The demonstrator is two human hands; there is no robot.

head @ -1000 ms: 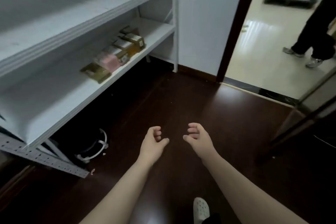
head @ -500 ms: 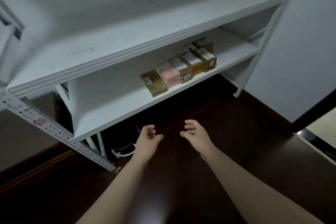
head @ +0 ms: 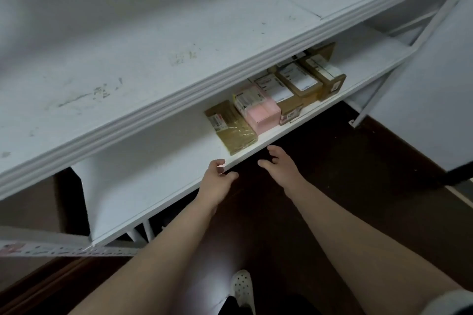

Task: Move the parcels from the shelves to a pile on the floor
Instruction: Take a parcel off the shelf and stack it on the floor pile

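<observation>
Parcels [head: 276, 100] sit in a tight row on the lower shelf [head: 153, 179], centre right of the frame, each touching its neighbour. Nearest the hands lies a flat olive parcel [head: 234, 128] wrapped in glossy film. It is judged light, slightly yielding and slippery, so take it by its two long edges. Beside it stands a pink box [head: 261, 110], then several labelled brown cartons [head: 299, 84]. These are judged stiff and light to moderate in weight, and best gripped on opposite side faces.

Of the hands, the left hand [head: 216, 181] is at the shelf's front edge, fingers loosely curled and holding nothing; contact with the edge cannot be confirmed. The right hand [head: 280, 169] hovers just below that edge, fingers relaxed and spread, also empty.

The upper shelf [head: 153, 59] overhangs the row and leaves a low slot, so draw each parcel straight forward before lifting. The dark floor [head: 345, 186] at lower right offers open room for the pile; keep clear of the shoe [head: 242, 289] at lower centre
</observation>
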